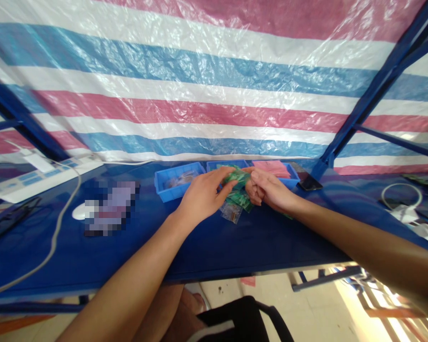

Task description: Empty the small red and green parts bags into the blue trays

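Green packets (239, 178) lie between my two hands, with more green packets on the blue table just below. My left hand (209, 190) touches them from the left, its thumb and fingers spread apart around the green material. On the right side my right hand (264, 189) is closed, fingers curled, at the edge of the green packets. A small clear bag (231, 212) with tiny parts in it lies under the hands. Behind them stands a blue bin (221, 164), largely hidden by my left hand.
A blue bin (174, 183) of clear bags stands left; pink packets (271, 168) fill another at right. A dark phone (309, 182) lies beyond. Further left are a blurred-out item (112, 209), white mouse (83, 211), cable and power strip (46, 178).
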`<state>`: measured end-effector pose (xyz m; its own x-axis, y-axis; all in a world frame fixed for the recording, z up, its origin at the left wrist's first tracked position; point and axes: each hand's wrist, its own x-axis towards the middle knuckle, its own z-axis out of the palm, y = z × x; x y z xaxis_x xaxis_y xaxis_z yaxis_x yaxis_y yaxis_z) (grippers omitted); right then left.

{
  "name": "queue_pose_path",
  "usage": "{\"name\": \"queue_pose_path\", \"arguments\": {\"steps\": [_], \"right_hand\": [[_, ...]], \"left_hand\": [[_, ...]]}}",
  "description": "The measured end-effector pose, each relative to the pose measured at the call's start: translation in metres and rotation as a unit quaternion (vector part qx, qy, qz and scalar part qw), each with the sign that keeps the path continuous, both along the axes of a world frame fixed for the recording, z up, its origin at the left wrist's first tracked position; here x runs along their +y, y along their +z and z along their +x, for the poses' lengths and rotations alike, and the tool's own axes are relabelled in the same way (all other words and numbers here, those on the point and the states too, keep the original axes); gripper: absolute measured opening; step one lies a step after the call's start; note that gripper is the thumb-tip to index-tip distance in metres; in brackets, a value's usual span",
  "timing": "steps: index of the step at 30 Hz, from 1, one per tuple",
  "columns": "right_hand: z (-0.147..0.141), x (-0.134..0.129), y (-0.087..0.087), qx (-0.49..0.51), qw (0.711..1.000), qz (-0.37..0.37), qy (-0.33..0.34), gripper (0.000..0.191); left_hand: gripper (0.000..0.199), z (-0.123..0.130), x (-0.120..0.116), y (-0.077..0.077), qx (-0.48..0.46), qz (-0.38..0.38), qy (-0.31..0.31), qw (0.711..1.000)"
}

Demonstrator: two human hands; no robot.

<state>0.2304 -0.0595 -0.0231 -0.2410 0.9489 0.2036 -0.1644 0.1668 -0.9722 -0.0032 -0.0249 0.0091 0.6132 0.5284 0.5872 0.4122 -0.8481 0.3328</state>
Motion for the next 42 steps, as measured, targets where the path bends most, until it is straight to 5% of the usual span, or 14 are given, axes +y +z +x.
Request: {"name": "queue_pose_path", "arguments": {"steps": [7, 13, 15, 19, 25, 33, 37, 42], "right_hand": [[0.005, 0.004, -0.006, -0.047, 0.998, 0.023, -0.035, 0.043], [0.008, 0.004, 0.000, -0.093, 0.980, 0.101, -0.143, 0.039], [0.009, 0.003, 0.004, -0.144, 0.953, 0.172, -0.206, 0.034], [0.016, 0.002, 0.008, -0.271, 0.850, 0.352, -0.285, 0.017], [0.033, 0.016, 0.005, -0.379, 0.775, 0.437, -0.254, 0.025], [0.026, 0.033, 0.001, -0.534, 0.706, 0.432, -0.171, 0.034], [0.024, 0.032, 0.000, -0.566, 0.697, 0.410, -0.161, 0.039], [0.027, 0.025, 0.005, -0.516, 0.722, 0.428, -0.170, 0.043]], "left_hand": [[0.056, 0.002, -0.004, 0.001, -0.010, -0.076, -0.017, 0.997], [0.062, 0.003, 0.003, -0.005, -0.030, -0.078, 0.018, 0.996], [0.052, 0.003, 0.005, -0.008, -0.003, -0.074, 0.025, 0.997], [0.030, 0.003, 0.006, -0.014, 0.072, -0.045, 0.012, 0.996], [0.041, 0.006, 0.001, -0.021, 0.103, -0.022, -0.098, 0.990], [0.028, 0.009, 0.005, -0.024, 0.144, -0.020, -0.116, 0.983], [0.024, 0.008, 0.004, -0.019, 0.164, 0.002, -0.089, 0.982], [0.023, 0.008, 0.001, -0.018, 0.152, 0.035, -0.049, 0.987]]}}
